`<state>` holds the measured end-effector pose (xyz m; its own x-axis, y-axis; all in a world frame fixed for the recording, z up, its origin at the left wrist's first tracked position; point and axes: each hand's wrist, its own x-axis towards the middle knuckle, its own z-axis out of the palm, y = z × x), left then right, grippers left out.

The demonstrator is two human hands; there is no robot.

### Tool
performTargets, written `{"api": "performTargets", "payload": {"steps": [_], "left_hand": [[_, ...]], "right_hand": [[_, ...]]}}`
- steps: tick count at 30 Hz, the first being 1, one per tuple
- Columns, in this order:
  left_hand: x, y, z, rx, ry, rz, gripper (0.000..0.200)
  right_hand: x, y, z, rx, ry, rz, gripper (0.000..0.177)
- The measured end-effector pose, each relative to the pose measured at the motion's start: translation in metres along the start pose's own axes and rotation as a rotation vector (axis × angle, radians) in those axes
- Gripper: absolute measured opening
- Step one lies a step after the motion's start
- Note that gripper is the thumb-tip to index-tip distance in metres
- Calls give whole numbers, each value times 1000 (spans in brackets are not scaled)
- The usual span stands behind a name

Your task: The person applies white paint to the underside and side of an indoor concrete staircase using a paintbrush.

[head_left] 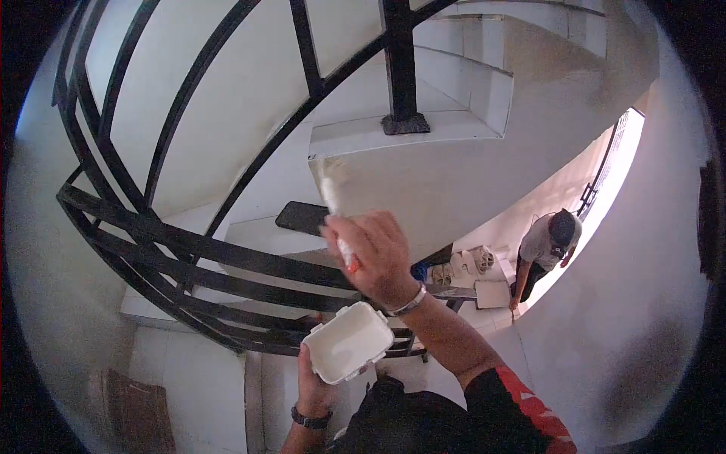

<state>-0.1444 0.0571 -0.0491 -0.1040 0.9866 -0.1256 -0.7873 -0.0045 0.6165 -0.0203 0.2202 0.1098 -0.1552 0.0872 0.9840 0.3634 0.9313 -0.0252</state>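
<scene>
My right hand (372, 253) is closed around a paintbrush (331, 198) with a pale handle and an orange end. The brush's blurred bristles are at the lower corner of the white stair edge (408, 149). Below it, my left hand (314, 390) grips a white rectangular tub (349, 344) by its left side. Pale stuff lies inside the tub, which is tilted towards me. A dark phone-like slab (301, 217) rests on a step just left of my right hand.
Black metal railings (227, 253) curve across the left and middle. A black post (399, 68) stands on the upper step. Lower right, a person (546, 246) bends near a doorway, beside shoes (476, 261). A brown object (136, 412) is at lower left.
</scene>
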Motion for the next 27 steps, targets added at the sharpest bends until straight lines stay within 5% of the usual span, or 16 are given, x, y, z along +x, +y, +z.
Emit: {"api": "performTargets", "payload": {"steps": [4, 12, 15, 18, 27], "left_hand": [[-6, 2, 14, 70, -47, 16, 62], [-5, 5, 10, 164, 13, 72, 62], [3, 3, -4, 96, -17, -2, 61], [7, 8, 2, 136, -23, -33, 60], [41, 20, 1, 202, -85, -61, 64]], "right_hand": [[-8, -11, -7, 166, 45, -9, 28], [-36, -8, -91, 493, -328, 148, 30], [-38, -6, -110, 468, -637, 191, 40], [-41, -5, -111, 431, -869, 42, 44], [-26, 2, -91, 513, -963, -122, 39]]}}
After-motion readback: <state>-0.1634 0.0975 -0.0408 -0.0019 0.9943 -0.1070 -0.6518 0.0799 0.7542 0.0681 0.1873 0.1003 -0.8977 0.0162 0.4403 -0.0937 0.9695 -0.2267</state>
